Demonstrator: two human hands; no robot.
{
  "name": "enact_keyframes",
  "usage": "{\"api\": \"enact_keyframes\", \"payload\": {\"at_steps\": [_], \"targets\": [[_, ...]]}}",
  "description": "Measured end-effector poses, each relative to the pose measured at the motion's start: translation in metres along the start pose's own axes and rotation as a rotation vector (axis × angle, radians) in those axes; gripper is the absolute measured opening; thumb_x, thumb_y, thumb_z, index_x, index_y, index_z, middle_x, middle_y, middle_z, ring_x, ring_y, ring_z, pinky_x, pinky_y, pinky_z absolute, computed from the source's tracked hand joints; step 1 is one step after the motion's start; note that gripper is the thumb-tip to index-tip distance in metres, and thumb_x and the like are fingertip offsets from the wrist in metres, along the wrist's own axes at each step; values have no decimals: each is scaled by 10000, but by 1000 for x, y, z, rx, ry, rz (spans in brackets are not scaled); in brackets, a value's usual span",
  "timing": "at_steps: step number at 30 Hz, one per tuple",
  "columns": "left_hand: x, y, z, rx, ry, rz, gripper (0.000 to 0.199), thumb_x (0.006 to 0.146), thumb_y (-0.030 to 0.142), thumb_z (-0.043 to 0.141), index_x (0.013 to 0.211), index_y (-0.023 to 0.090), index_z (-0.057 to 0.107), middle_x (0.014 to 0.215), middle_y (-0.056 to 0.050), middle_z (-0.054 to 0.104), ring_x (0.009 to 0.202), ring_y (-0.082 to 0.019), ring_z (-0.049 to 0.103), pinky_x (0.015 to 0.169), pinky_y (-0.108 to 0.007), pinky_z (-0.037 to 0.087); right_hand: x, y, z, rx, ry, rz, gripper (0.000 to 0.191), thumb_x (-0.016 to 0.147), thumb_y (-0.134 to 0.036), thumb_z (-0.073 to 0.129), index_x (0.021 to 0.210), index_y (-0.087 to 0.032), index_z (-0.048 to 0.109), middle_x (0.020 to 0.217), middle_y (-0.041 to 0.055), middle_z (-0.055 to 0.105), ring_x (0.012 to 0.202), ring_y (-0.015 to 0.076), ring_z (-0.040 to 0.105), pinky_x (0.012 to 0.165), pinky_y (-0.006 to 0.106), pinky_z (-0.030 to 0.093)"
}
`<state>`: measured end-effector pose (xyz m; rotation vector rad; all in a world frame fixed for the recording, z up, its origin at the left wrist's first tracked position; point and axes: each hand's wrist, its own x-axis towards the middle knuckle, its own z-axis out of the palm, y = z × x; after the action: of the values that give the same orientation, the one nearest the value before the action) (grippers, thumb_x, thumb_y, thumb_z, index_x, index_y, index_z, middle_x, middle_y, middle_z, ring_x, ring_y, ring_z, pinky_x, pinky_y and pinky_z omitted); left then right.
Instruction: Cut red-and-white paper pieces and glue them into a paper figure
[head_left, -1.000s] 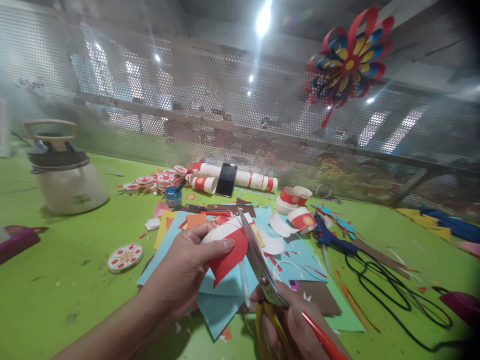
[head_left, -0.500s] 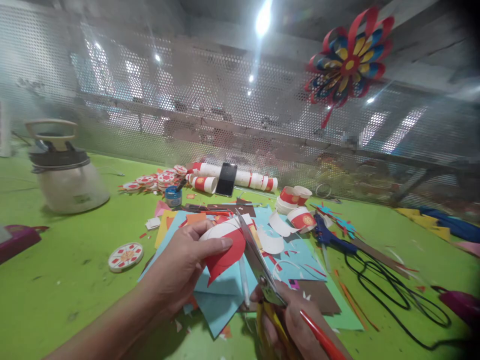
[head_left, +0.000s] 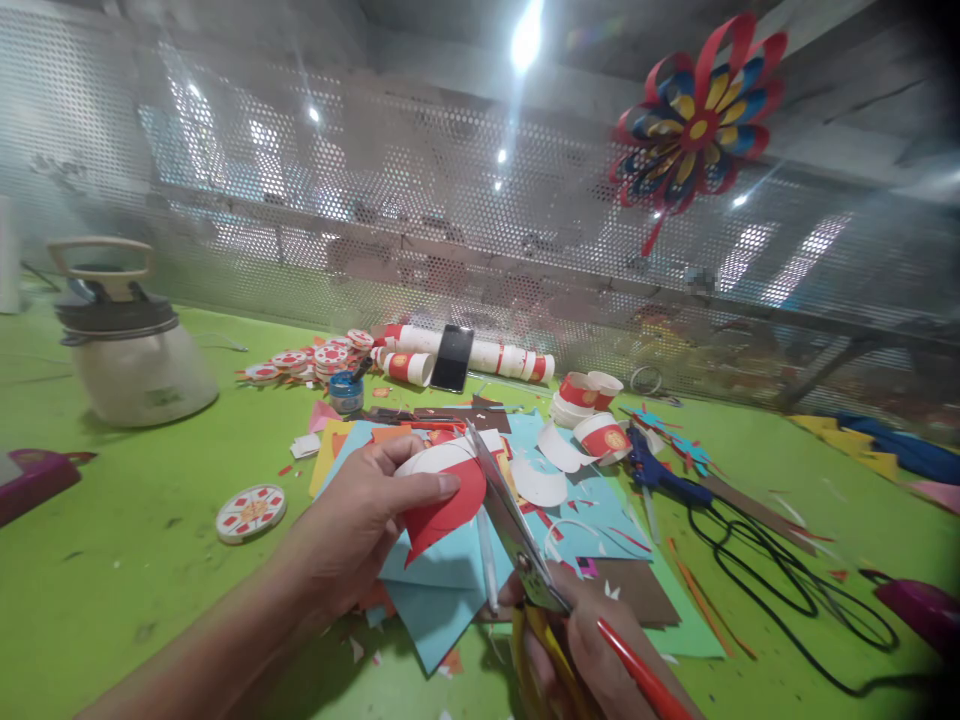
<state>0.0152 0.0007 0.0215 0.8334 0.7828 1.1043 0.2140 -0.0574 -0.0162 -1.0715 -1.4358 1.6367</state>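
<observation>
Pinched between the thumb and fingers of my left hand [head_left: 375,510] is a curved red and white piece of paper cup [head_left: 457,500], with a rounded right edge and a pointed lower end. My right hand [head_left: 592,640] grips scissors [head_left: 517,540] with yellow handles, and a red pen [head_left: 641,665] is also held in that hand. The blades lie along the right edge of the cup piece, tips pointing up and away. Beneath both hands are blue paper sheets [head_left: 442,620], and a pale stick-like thing [head_left: 487,560] lies there beside the blades.
A decorated round disc [head_left: 251,513] lies at left. Cut cups [head_left: 602,437], a blue glue gun [head_left: 667,470] with black cable, and brown paper [head_left: 630,592] are at right. Farther back stand a blue jar [head_left: 346,392], a phone [head_left: 452,358] and a row of stacked cups [head_left: 487,355].
My left hand and the cup piece have shifted slightly left. The scissors have moved a little left too, their blades still beside the piece's right edge.
</observation>
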Motion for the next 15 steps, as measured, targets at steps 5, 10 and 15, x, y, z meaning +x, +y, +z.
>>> {"api": "enact_keyframes", "payload": {"at_steps": [5,10,15], "targets": [[1,-1,-2,4,-6,-2,203,654,163,771,817,148,652,674,-40,694,568,-136,630,562,-234,501,0,-1,0,-11,13,-8,615,793,-749,446,924,-171,610,482,-75,362,401,73,354,394,198,363],[1,1,-1,5,-6,-4,212,628,153,770,798,143,645,652,-35,685,549,-135,620,538,-226,485,-1,-1,0,-21,23,-31,661,736,-792,468,916,-175,618,462,-78,357,395,73,331,389,210,340],[-1,4,-3,4,-21,-21,223,611,157,775,789,143,640,662,-35,679,561,-136,620,543,-225,474,1,-1,1,-19,25,-26,645,728,-786,487,868,-172,631,454,-83,316,399,82,313,373,212,301]]}}
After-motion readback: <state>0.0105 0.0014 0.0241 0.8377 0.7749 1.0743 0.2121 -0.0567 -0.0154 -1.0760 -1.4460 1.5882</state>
